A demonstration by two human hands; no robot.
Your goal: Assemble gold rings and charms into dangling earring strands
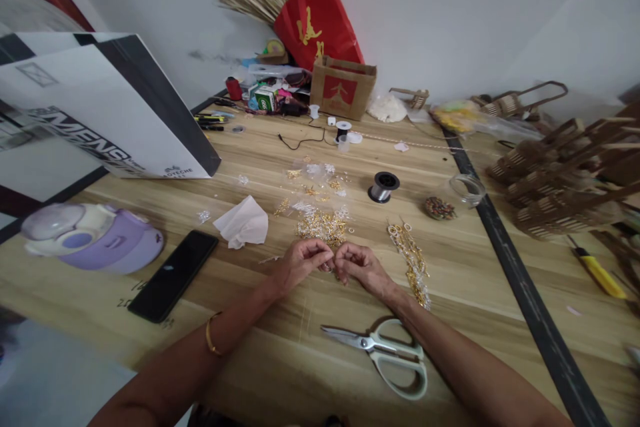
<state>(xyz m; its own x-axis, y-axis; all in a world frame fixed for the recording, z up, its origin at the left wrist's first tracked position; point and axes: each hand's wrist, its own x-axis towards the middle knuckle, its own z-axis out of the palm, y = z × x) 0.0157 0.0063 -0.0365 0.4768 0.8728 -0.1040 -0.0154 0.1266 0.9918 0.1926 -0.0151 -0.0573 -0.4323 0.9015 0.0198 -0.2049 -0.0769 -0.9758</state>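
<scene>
My left hand (301, 260) and my right hand (359, 267) meet at the middle of the wooden table (280, 360), fingers curled and pinched together over something tiny that I cannot make out. Just beyond them lies a heap of small gold pieces (321, 225). A row of finished gold chains (411, 260) lies beside my right hand. A gold bangle (211, 337) sits on my left wrist. White-handled scissors (385, 350) lie near my right forearm.
A black phone (174, 273), a crumpled tissue (243, 223) and a purple device (93, 237) lie left. A wire spool (383, 186), bead dish (439, 207) and glass jar (466, 189) sit beyond. Bags stand at the back; wooden baskets (560, 180) and a yellow knife (597, 271) right.
</scene>
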